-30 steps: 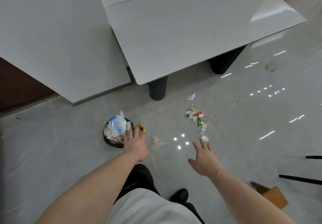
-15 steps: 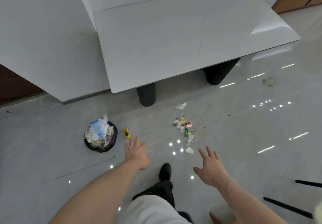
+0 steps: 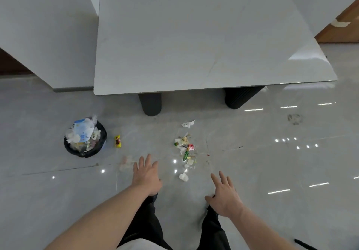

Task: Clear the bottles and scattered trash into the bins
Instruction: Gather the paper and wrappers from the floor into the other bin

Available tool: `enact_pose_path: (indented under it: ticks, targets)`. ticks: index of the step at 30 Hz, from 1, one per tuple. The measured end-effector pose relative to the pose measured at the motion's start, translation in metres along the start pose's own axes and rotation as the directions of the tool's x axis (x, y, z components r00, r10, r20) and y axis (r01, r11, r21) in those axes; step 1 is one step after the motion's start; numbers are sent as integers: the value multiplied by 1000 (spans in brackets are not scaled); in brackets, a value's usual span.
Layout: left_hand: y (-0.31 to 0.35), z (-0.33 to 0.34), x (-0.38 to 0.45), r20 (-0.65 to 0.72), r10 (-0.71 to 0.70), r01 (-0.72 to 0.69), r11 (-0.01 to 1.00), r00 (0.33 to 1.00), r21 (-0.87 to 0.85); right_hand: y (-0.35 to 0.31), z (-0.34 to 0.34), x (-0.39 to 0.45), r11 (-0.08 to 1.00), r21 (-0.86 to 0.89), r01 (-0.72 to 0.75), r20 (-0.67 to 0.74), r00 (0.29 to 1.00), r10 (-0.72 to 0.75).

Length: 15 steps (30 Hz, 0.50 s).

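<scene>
Head view, left to right. Bin point(image 3: 85, 137), black and heaped full, stands on the floor point(image 3: 252, 172) left of centre; a second earlier it was touching the left hand in frame, now it is seen well apart from it. Yellow wrapper point(image 3: 117, 141) lies just beside the bin, not picked up, same spot relative to the bin as before. Left hand point(image 3: 147, 174) is held flat over the floor, fingers spread wide, nothing held; it has been drawn away from the bin. Litter pile point(image 3: 185, 148) of paper scraps and coloured wrappers lies ahead between both hands, below the table point(image 3: 194, 45) edge, unchanged. White scrap point(image 3: 183, 177) lies nearest, between the hands. Right hand point(image 3: 226, 197) is spread wide too, empty. The body has been turned to face the pile squarely. No bottles are seen. Judged: a drop at the bin is finished and the pile is lined up for the next pick; the full bin may shed pieces.
</scene>
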State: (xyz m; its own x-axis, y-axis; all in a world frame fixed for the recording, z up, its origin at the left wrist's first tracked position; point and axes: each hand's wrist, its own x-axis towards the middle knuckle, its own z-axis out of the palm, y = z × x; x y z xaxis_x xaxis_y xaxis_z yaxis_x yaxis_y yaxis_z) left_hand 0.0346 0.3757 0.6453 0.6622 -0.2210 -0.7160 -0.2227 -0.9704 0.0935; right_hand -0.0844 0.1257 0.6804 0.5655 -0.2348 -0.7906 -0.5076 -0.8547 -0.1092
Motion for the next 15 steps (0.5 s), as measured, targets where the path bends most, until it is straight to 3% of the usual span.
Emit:
enact_pose_path:
  ticks: [7,11,15]
  targets:
    - [22,78,-4,64,-282,289,946,957,-146,67,-1,88,971,-173,168,103,983,-151]
    - [33,125,24,99,-307,320,932,946,-168,103,19,156,975,-164,150,99,986,-135]
    - [20,178,104,102,-339,352,921,935,-165,124,60,249,979,-148,141,80,988,-130]
